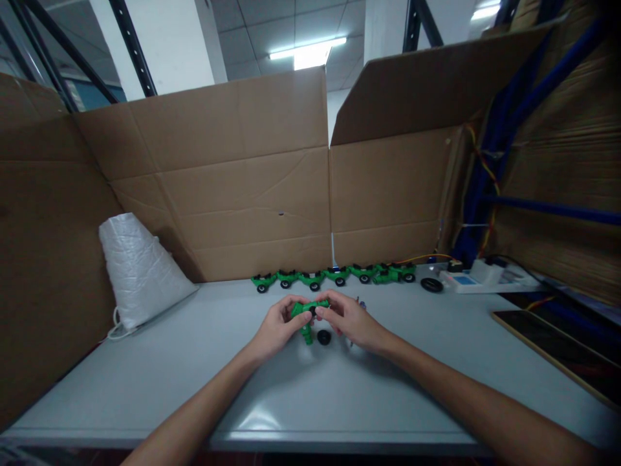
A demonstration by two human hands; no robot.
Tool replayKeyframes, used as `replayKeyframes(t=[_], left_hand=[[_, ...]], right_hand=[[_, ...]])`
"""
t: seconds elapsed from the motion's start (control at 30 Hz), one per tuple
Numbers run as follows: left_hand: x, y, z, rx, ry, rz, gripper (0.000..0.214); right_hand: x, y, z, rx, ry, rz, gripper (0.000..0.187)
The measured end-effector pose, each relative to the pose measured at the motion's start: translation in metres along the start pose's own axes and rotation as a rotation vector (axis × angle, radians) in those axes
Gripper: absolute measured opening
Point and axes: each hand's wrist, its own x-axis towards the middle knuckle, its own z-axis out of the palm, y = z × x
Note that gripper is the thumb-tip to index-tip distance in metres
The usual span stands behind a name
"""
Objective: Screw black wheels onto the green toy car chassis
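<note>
Plastic seems to be the material of the green toy [297, 309], which looks light, stiff and fairly smooth; it should not sag or crush under a modest pinch, though any thin parts might snap if bent hard. Its solid green body looks like the best place to take hold, with thumb and fingers at either end, clear of the small dark piece near the middle.

The toy is up between the two hands, over the middle of the table [204, 401]. The left hand [275, 330] grasps its left end, thumb on the near side and fingers curled round the far side. The right hand [356, 320] pinches the right end, its thumb beside the dark piece; whether it also grips something smaller is hidden. A green part [306, 334] shows just below the thumbs, pointing toward the near edge; I cannot tell whether it belongs to the same toy.

Just to the right of that part is a black wheel [324, 337], below the gap between the hands. On the far side, a row of green toy cars [314, 278] stands along the cardboard [242, 226], beyond reach of the fingers as they are.
</note>
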Motion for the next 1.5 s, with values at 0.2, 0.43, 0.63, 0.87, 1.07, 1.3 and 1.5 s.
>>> replayKeyframes(t=[0.2, 0.43, 0.63, 0.87, 1.07, 1.3, 1.5], left_hand=[[-0.002, 0.004, 0.003, -0.101, -0.037, -0.064, 0.048], [-0.004, 0.006, 0.004, -0.125, -0.068, -0.079, 0.047], [-0.006, 0.007, 0.003, -0.145, -0.093, -0.104, 0.044], [-0.006, 0.01, 0.004, -0.11, -0.095, -0.066, 0.043], [-0.006, 0.01, 0.002, -0.11, -0.11, -0.063, 0.044], [-0.004, -0.001, 0.006, -0.092, -0.045, -0.058, 0.043], [-0.003, 0.001, 0.013, -0.079, 0.001, -0.036, 0.043]], right_hand=[[0.0, 0.002, 0.003, 0.012, -0.035, 0.006, 0.043], [0.0, 0.004, 0.004, 0.067, -0.063, 0.018, 0.044], [0.001, 0.005, 0.004, 0.124, -0.066, 0.03, 0.047], [0.001, 0.001, 0.003, 0.151, -0.059, 0.032, 0.048], [0.001, 0.0, 0.005, 0.153, -0.035, 0.009, 0.049], [0.002, -0.002, 0.009, 0.154, -0.017, 0.035, 0.052], [0.003, 0.0, 0.014, 0.188, -0.014, 0.044, 0.053]])
